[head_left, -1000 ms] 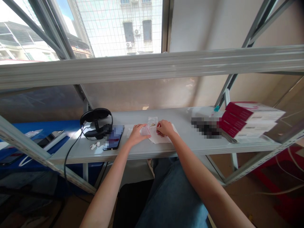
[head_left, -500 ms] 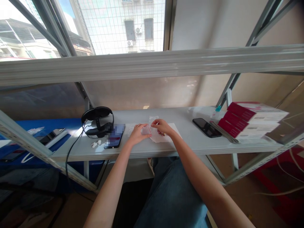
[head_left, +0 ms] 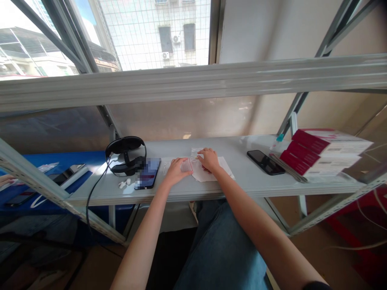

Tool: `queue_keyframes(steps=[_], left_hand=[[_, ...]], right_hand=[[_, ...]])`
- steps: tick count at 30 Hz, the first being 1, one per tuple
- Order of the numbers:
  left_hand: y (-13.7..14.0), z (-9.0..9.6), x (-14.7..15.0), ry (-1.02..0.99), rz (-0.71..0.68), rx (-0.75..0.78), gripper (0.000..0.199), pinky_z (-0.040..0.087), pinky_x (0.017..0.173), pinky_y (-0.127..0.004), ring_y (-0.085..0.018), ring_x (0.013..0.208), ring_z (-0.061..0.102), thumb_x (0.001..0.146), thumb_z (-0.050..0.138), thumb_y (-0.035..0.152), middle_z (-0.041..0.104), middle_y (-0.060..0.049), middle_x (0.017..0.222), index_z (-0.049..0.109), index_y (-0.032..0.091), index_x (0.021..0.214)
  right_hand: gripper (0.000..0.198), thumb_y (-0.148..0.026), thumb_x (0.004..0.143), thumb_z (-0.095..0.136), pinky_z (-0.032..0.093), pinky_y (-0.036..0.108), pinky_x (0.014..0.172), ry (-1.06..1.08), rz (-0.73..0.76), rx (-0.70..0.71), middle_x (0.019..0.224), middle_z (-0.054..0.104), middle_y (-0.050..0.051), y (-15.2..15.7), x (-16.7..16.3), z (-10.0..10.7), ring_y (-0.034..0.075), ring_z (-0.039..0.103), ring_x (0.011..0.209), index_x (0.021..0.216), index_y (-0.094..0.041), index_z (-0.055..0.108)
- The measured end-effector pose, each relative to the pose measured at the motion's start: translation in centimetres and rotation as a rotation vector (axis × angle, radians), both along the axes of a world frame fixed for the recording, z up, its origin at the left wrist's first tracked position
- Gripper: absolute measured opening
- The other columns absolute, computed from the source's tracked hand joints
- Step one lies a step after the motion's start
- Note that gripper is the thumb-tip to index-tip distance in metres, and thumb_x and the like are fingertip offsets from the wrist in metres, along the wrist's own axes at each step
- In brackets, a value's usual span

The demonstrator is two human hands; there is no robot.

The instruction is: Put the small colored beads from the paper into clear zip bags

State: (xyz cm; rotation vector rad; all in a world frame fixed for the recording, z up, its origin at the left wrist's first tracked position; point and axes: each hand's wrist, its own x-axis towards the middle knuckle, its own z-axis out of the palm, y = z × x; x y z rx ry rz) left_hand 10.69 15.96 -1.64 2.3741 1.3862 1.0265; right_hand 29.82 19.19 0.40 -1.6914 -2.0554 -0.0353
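My left hand (head_left: 176, 172) grips a small clear plastic zip bag (head_left: 186, 165) with a thin red line at its edge, between thumb and fingers. To its right, my right hand (head_left: 209, 159) is held low above a sheet of white paper (head_left: 223, 166), fingers bent downward and somewhat apart. Small dark red beads (head_left: 206, 170) lie in a little heap on the paper, partly hidden under that hand. Whether its fingertips touch any bead cannot be made out. Another clear plastic bag (head_left: 198, 151) lies just behind the paper.
Left on the shelf are a black headset (head_left: 128, 163) with a cable, white earbuds (head_left: 124, 183) and a phone (head_left: 148, 173). A dark phone (head_left: 265, 162) and stacked red-and-white boxes (head_left: 323, 153) stand right. A metal beam (head_left: 193, 82) crosses ahead. Another person's hand (head_left: 6, 179) shows far left.
My right hand has moved from beside the bag's edge to the right, over the beads, its pinched fingers now loosened. My left hand stays put with the bag. Another person's hand has appeared far left.
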Motion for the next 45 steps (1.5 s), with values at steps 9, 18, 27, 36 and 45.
queue_keyframes(steps=[9, 18, 27, 36, 45], left_hand=[[-0.1, 0.0, -0.1, 0.059, 0.027, -0.018, 0.052, 0.038, 0.089, -0.036, -0.023, 0.103, 0.047, 0.065, 0.068, 0.040, 0.056, -0.004, 0.109, 0.051, 0.023, 0.111], [-0.5, 0.2, 0.0, 0.084, 0.069, -0.100, 0.047, 0.040, 0.086, -0.036, -0.024, 0.099, 0.048, 0.064, 0.067, 0.044, 0.059, -0.003, 0.105, 0.054, 0.022, 0.104], [-2.1, 0.4, -0.4, 0.088, 0.066, -0.075, 0.046, 0.040, 0.087, -0.036, -0.023, 0.102, 0.047, 0.068, 0.064, 0.045, 0.058, -0.004, 0.107, 0.053, 0.022, 0.107], [-2.1, 0.4, -0.3, 0.071, 0.069, -0.082, 0.047, 0.040, 0.088, -0.036, -0.023, 0.102, 0.047, 0.066, 0.066, 0.044, 0.059, -0.004, 0.105, 0.053, 0.022, 0.106], [-2.0, 0.3, -0.3, 0.051, 0.066, -0.093, 0.048, 0.039, 0.089, -0.036, -0.024, 0.102, 0.047, 0.065, 0.067, 0.043, 0.058, -0.004, 0.106, 0.053, 0.022, 0.106]], right_hand=[[0.027, -0.028, 0.083, 0.043, 0.031, 0.034, 0.080, -0.082, -0.065, -0.069, 0.102, 0.062, 0.009, 1.4, -0.8, -0.6, 0.024, 0.047, 0.097, 0.093, -0.020, 0.067], [0.026, -0.033, 0.082, 0.046, 0.031, 0.035, 0.083, -0.055, -0.018, -0.088, 0.102, 0.062, 0.008, 0.6, -0.7, 0.0, 0.024, 0.047, 0.100, 0.096, -0.023, 0.066], [0.054, -0.054, 0.083, 0.039, 0.032, 0.038, 0.091, -0.087, 0.107, -0.047, 0.131, 0.046, 0.009, -4.2, 1.9, 0.2, 0.026, 0.042, 0.115, 0.130, -0.026, 0.043], [0.065, -0.061, 0.082, 0.033, 0.026, 0.040, 0.099, -0.163, 0.095, -0.108, 0.138, 0.037, 0.013, -6.3, 3.2, -2.3, 0.028, 0.033, 0.126, 0.135, -0.024, 0.036], [0.057, -0.056, 0.084, 0.036, 0.028, 0.039, 0.095, -0.093, 0.045, -0.092, 0.133, 0.043, 0.010, -6.8, 3.4, -1.4, 0.026, 0.037, 0.121, 0.132, -0.026, 0.040]])
